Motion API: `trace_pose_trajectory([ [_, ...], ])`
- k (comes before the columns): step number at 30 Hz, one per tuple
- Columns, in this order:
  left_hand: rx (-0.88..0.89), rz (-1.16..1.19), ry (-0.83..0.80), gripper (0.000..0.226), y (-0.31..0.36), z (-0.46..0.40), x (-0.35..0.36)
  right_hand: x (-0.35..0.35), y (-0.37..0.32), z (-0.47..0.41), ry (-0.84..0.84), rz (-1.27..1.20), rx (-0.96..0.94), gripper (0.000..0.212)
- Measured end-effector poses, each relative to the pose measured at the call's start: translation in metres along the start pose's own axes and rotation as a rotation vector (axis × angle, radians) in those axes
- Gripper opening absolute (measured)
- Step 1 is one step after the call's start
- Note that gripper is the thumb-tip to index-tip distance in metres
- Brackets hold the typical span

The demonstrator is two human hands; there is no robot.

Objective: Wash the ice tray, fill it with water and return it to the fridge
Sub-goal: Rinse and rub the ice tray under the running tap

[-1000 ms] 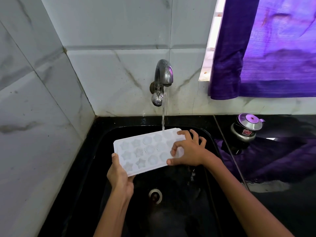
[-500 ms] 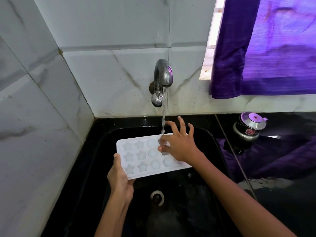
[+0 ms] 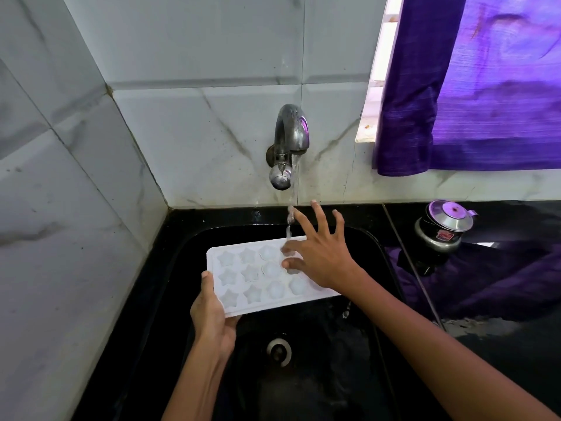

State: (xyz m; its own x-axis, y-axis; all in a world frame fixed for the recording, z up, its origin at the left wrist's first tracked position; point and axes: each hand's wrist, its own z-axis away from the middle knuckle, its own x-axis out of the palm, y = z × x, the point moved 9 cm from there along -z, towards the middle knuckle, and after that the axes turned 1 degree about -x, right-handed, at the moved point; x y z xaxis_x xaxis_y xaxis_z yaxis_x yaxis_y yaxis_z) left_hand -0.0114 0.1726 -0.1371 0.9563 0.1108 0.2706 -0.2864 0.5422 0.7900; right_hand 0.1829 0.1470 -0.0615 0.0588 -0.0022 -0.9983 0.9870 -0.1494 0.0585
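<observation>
A white ice tray (image 3: pixel 255 278) with star and round moulds is held level over the black sink (image 3: pixel 376 262). My left hand (image 3: pixel 212 314) grips its near-left corner, thumb on the rim. My right hand (image 3: pixel 318 253) lies on the tray's far right part with fingers spread, thumb and forefinger rubbing in the moulds. Water runs from the steel tap (image 3: pixel 288 141) on the wall and lands at the tray's far edge, by my right fingers. The hand hides the tray's right end.
The sink drain (image 3: pixel 278 351) lies below the tray. A small steel pot with a lid (image 3: pixel 444 226) stands on the black counter at the right. A purple curtain (image 3: pixel 485 86) hangs above it. Marble tiles (image 3: pixel 76 208) close the left and back.
My right hand has moved from the tray's right edge towards its far middle, under the stream, with fingers opened wider. The tray has shifted slightly and sits flatter. My left hand keeps its grip.
</observation>
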Motion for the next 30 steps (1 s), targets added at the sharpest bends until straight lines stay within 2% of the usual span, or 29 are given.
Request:
trace_pose_trajectory([
  [3,-0.008,0.012,-0.005,0.035,0.003,-0.002,-0.002,-0.004,0.0,-0.001,-0.007,-0.105,-0.02,0.042],
  [7,-0.002,0.018,-0.018,0.035,0.006,-0.002,0.001,-0.009,0.004,-0.001,0.008,-0.069,0.009,0.048],
  [13,-0.002,0.026,-0.003,0.036,0.003,-0.006,0.006,-0.006,0.011,-0.001,0.014,-0.227,0.032,0.034],
  [20,0.025,0.055,0.045,0.031,0.0,-0.007,0.013,-0.014,0.035,0.016,0.29,-0.418,0.216,0.028],
  [22,0.022,0.066,0.055,0.031,-0.002,-0.008,0.015,-0.005,0.03,0.017,0.203,-0.4,0.163,0.031],
  [25,0.017,0.069,0.051,0.031,-0.001,-0.01,0.017,0.012,0.021,0.02,0.024,-0.309,0.097,0.059],
  [26,0.022,0.064,0.045,0.031,-0.001,-0.01,0.018,0.013,0.02,0.02,0.001,-0.291,0.095,0.06],
  [30,0.054,0.046,0.03,0.032,0.003,-0.013,0.02,0.01,0.019,0.016,0.001,-0.236,0.092,0.041],
])
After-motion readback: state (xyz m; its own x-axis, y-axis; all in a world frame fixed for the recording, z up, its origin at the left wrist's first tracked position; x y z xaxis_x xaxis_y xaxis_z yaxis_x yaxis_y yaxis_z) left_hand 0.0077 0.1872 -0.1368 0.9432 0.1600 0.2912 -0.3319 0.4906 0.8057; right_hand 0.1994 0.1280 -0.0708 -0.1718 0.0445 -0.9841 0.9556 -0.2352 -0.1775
